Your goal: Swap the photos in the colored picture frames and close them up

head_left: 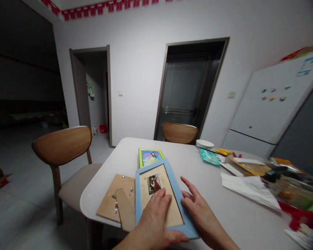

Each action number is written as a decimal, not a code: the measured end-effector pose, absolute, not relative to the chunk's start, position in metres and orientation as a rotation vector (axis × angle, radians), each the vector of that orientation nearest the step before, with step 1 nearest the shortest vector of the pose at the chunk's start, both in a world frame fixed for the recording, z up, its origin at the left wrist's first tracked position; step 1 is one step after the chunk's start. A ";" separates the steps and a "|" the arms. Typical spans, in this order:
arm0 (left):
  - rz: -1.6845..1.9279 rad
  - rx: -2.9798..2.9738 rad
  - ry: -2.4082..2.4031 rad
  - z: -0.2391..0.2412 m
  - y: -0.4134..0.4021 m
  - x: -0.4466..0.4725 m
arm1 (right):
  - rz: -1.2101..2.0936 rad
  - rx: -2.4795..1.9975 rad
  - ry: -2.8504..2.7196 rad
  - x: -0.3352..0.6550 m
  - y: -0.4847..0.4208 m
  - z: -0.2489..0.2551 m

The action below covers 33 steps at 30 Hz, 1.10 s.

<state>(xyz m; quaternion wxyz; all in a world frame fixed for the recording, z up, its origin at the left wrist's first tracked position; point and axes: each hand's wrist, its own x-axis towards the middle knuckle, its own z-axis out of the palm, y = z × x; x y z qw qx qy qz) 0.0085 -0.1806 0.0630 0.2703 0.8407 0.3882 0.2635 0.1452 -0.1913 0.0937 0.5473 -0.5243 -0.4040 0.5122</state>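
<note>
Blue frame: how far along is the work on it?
Done: a small photo sits inside the blue frame, and the green frame beyond holds a picture. In hand: the left hand presses flat on the insert, the right hand touches the frame's right edge. Left: the backing board lies apart, beside the frame.

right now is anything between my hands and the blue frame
Nothing visible: the left hand lies flat on the tan insert inside the blue frame, and the right hand touches the frame's right edge.
</note>
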 end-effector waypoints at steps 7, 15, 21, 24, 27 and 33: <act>0.648 2.269 0.934 0.060 -0.180 -0.002 | 1.396 -1.219 -0.821 0.150 -0.187 0.078; 0.582 2.265 0.970 0.047 -0.180 0.002 | 1.567 -1.028 -0.875 0.151 -0.184 0.061; 0.689 2.310 0.933 0.037 -0.179 0.003 | 1.568 -0.985 -0.839 0.150 -0.188 0.060; 0.726 2.338 0.931 0.037 -0.180 0.003 | 1.608 -0.988 -0.792 0.150 -0.187 0.057; 0.690 2.345 0.952 0.039 -0.181 0.003 | 1.630 -1.007 -0.717 0.152 -0.186 0.051; 0.645 2.338 0.984 0.036 -0.182 -0.002 | 1.615 -0.982 -0.690 0.155 -0.186 0.042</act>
